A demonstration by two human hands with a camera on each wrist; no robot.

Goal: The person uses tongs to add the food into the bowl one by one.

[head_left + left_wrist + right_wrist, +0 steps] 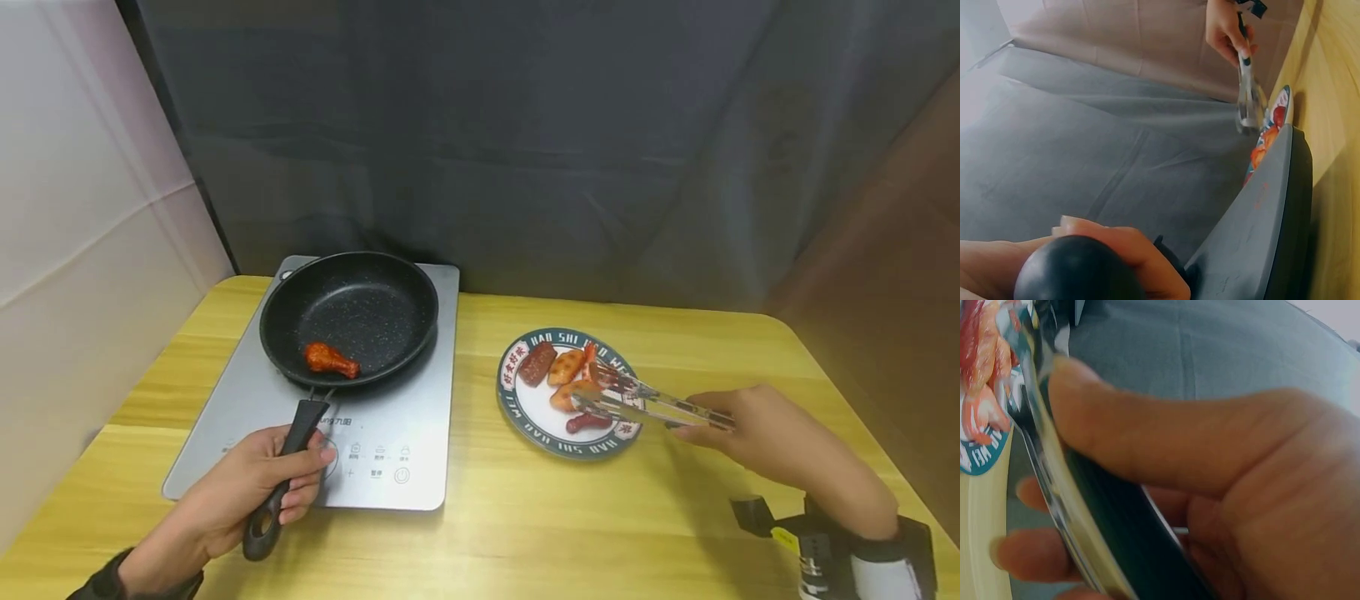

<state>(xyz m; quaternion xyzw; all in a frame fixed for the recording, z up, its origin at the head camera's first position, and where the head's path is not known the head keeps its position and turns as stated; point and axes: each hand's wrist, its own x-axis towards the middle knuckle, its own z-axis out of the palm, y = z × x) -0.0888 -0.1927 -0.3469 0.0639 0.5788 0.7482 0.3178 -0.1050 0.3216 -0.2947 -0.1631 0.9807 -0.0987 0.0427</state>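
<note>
Silver metal tongs [678,403] slant over the right side of a round white plate with a dark green lettered rim [513,408], their two arms apart and their tips above the food, though whether they touch any piece I cannot tell; the right hand [772,429] has its grip closed around them, thumb on one side and fingers on the other. The plate holds a brownish-red oblong piece [537,364] at its far left, two orange-yellow pieces with brown spots [566,367] near the middle, an orange-and-white shrimp [590,357] beside the upper tip, and a small dark red piece [588,423] toward the near edge. Well to the left, a round black frying pan with a speckled inside [375,325] contains a single glossy reddish-brown drumstick [330,360], lying near the handle side of its floor. The left hand [258,475] has its grip wrapped round the pan's black handle [302,425]. The pan sits on the far part of a flat silver induction cooktop [420,417], its printed controls facing the person. Cooktop and plate both rest on a yellow wood-grain table [480,533], backed by a dark grey curtain [525,167]
</note>
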